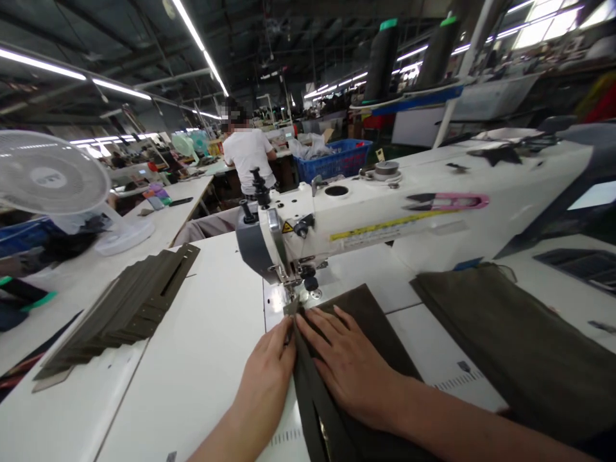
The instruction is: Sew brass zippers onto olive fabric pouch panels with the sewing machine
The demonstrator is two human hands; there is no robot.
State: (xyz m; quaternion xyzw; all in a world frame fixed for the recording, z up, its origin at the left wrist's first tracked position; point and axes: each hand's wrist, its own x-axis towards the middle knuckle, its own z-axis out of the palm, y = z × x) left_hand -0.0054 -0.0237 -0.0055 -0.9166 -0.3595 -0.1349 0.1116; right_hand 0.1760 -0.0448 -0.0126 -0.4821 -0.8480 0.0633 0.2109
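A white sewing machine stands in front of me, its needle and presser foot over the far end of a dark olive fabric piece. My left hand is closed at the fabric's left edge, just before the foot, fingers pressed together. A small dark spot shows between its fingertips; I cannot make out what it is. My right hand lies flat on the fabric, fingers stretched toward the foot. Between the hands a narrow folded strip of the fabric runs toward me, with a slit in it.
Overlapping olive fabric pieces lie in a row at left. More olive fabric rests at right. Pink-handled thread snips lie against the machine arm. A white fan stands far left. Beyond are a person and a blue basket.
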